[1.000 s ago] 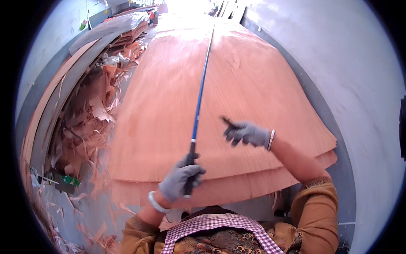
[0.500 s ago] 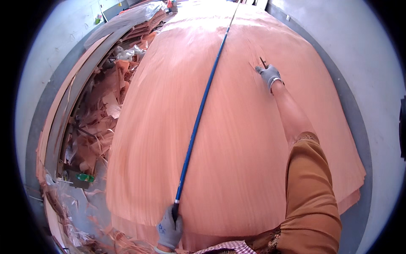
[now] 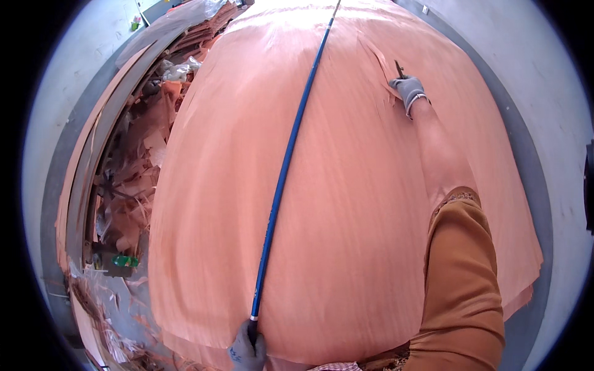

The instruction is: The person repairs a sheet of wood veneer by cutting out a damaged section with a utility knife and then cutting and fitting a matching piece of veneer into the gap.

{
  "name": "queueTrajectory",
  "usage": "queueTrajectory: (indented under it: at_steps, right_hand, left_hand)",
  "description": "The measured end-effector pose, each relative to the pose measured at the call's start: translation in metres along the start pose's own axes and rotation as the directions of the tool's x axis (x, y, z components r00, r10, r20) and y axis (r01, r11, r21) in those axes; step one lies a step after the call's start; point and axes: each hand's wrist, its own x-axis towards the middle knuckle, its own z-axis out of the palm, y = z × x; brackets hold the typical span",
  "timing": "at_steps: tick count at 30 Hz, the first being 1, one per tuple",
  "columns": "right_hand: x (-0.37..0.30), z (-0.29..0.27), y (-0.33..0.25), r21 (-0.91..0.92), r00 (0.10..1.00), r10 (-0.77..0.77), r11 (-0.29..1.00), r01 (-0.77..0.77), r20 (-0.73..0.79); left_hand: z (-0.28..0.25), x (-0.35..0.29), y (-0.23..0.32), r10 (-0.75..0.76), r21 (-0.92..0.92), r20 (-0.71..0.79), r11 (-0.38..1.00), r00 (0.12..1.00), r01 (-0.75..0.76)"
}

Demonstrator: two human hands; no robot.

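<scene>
Gloved left hand point(image 3: 247, 352) at the near edge of the pink veneer sheet point(image 3: 346, 204), fingers closed round the long blue rod point(image 3: 286, 167) lying lengthwise across it, while the gloved right hand point(image 3: 409, 91) near the far right edge grips a small dark blade point(image 3: 398, 67).

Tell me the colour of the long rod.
Blue rod, clearest in the head view.

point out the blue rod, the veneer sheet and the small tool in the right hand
blue rod point(image 3: 286, 167): head view, middle of its shaft
veneer sheet point(image 3: 359, 235): head view, bare face right of the rod
small tool point(image 3: 398, 67): head view, dark tip sticking out above the gloved right hand point(image 3: 409, 91)
</scene>
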Motion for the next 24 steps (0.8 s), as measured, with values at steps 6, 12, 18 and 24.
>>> queueTrajectory:
  at_steps: [6, 12, 18, 24]
  right_hand:
    - [-0.016, 0.012, -0.021, 0.393, 0.989, 0.059, 0.913, -0.110, 0.138]
    - [-0.040, 0.020, -0.043, -0.062, 0.994, -0.001, 0.998, 0.008, 0.114]
    - [-0.055, 0.024, -0.053, -0.382, 0.958, -0.171, 0.889, 0.251, 0.230]
    - [-0.054, 0.022, -0.050, 0.027, 0.973, -0.230, 0.973, 0.230, -0.012]
  left_hand:
    - [-0.015, 0.004, 0.014, -0.014, 0.071, 0.060, 0.997, 0.998, 0.010]
    - [-0.019, 0.003, 0.015, -0.046, 0.056, 0.112, 0.998, 0.993, 0.040]
    - [-0.016, 0.005, 0.014, -0.023, 0.030, 0.090, 0.999, 0.996, 0.021]
    - [-0.012, -0.001, 0.009, 0.008, 0.127, -0.003, 0.992, 1.000, -0.008]
